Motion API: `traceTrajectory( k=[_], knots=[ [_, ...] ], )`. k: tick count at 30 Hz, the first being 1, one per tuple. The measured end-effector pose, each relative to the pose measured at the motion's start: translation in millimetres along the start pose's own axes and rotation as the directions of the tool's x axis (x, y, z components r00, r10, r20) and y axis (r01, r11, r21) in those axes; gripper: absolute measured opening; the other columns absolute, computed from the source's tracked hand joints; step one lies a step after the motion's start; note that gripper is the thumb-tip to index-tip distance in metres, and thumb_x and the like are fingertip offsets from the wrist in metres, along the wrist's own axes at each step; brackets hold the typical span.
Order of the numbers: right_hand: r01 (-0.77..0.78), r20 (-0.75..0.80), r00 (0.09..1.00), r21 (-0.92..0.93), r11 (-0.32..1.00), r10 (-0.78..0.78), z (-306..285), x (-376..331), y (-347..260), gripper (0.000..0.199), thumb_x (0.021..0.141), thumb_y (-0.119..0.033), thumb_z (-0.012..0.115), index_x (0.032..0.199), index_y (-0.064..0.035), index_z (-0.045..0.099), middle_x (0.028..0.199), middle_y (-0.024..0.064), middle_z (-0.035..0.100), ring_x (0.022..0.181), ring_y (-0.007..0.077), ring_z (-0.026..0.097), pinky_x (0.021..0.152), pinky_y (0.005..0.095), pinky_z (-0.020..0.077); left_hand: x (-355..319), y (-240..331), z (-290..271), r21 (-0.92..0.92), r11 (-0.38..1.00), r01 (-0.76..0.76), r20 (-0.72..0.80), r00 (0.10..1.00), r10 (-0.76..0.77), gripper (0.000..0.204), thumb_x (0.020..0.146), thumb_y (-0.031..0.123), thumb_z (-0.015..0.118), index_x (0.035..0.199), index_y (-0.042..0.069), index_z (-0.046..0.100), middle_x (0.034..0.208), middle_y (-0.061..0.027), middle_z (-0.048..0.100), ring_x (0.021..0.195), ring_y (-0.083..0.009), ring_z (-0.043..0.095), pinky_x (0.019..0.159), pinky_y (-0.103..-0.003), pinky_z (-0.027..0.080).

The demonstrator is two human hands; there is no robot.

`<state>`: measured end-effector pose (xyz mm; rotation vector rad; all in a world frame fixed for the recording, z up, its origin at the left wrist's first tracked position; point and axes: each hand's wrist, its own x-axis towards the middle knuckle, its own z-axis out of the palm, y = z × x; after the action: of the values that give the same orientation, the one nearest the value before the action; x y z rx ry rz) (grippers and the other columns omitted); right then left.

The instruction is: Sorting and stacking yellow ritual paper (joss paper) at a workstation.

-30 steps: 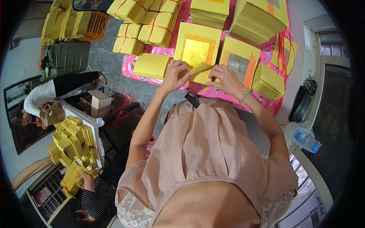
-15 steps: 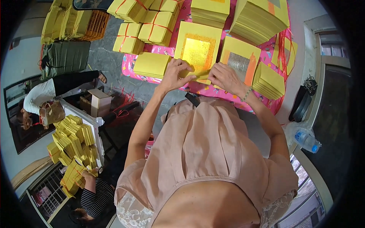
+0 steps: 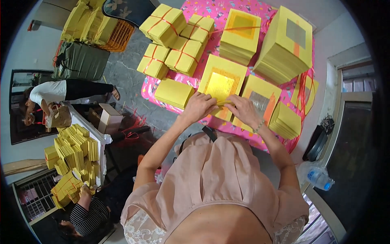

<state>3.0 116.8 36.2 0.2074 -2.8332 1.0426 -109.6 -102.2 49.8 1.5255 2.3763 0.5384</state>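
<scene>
A yellow paper sheet with a gold foil square [image 3: 221, 83] lies on top of a stack on the pink patterned table cover [image 3: 156, 97]. Its near edge is curled up into a fold. My left hand [image 3: 199, 106] has its fingers closed on the left end of that curled edge. Close beside it, my right hand [image 3: 245, 112] pinches the right end, a beaded bracelet on its wrist. To the left is a low pile of folded yellow paper [image 3: 174, 92]. On the right are sheets with a silver foil square [image 3: 258, 100] and a folded yellow pile [image 3: 285, 120].
Yellow bundles tied with red string [image 3: 164, 25] are stacked at the far left. Taller paper stacks [image 3: 284, 44] stand behind my hands. Red strings [image 3: 301, 91] hang at the right edge. Two people work at a white table [image 3: 105, 152] heaped with yellow paper [image 3: 77, 148].
The view has shifted, so the table sits lower in the picture. Both hands remain at the sheet's near edge, and the right fingers have straightened somewhat along the fold.
</scene>
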Motion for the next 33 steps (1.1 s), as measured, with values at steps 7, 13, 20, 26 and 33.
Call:
traceTrajectory(
  k=[7,13,20,26,33],
  knots=[
    [-0.277,-0.129,0.937,0.287,0.917,0.323,-11,32,12,0.026,0.094,-0.025,0.067,0.103,-0.0027,0.059,0.073,0.0169,0.061,0.06,0.0268,0.063,0.055,0.0396,0.047,16,21,-9,0.084,0.995,-0.057,-0.501,0.861,0.092,0.056,0.081,0.022,0.076,0.131,0.01,0.056,0.129,-0.0146,0.053,0.119,-0.0363,0.052,0.099,-0.048,0.043],
    [-0.436,-0.197,0.847,0.275,0.857,0.494,-10,59,54,0.031,0.091,-0.03,0.07,0.101,-0.0032,0.06,0.057,0.0135,0.052,0.047,0.0228,0.051,0.047,0.0387,0.0365,42,9,20,0.07,0.997,0.026,-0.367,0.93,0.001,0.065,0.085,0.031,0.072,0.142,0.013,0.047,0.141,-0.0191,0.045,0.133,-0.0393,0.039,0.108,-0.052,0.036],
    [-0.472,-0.222,0.819,0.264,0.841,0.529,-14,75,69,0.031,0.09,-0.029,0.071,0.098,-0.0012,0.06,0.058,0.0123,0.054,0.05,0.0253,0.053,0.05,0.0401,0.0391,60,-5,35,0.087,0.993,0.074,-0.257,0.965,-0.05,0.071,0.091,0.043,0.063,0.153,0.021,0.036,0.157,-0.0229,0.028,0.145,-0.0449,0.025,0.116,-0.057,0.023],
    [-0.364,-0.465,0.84,-0.101,0.926,0.279,-15,82,66,0.032,0.089,-0.029,0.07,0.106,-0.0032,0.061,0.092,0.0142,0.062,0.088,0.0303,0.059,0.076,0.042,0.0463,63,-7,38,0.051,0.995,0.08,-0.225,0.972,-0.066,0.073,0.093,0.044,0.061,0.155,0.021,0.033,0.159,-0.0239,0.024,0.146,-0.0457,0.021,0.117,-0.058,0.02],
    [-0.233,-0.317,0.935,-0.208,0.95,0.16,-1,117,68,0.036,0.089,-0.026,0.068,0.117,-0.0048,0.062,0.104,0.0125,0.063,0.101,0.0314,0.058,0.089,0.0429,0.0421,67,-10,41,0.062,0.996,0.071,-0.221,0.974,-0.056,0.076,0.09,0.042,0.065,0.155,0.02,0.033,0.158,-0.0245,0.024,0.146,-0.0459,0.022,0.118,-0.057,0.019]
  ],
)
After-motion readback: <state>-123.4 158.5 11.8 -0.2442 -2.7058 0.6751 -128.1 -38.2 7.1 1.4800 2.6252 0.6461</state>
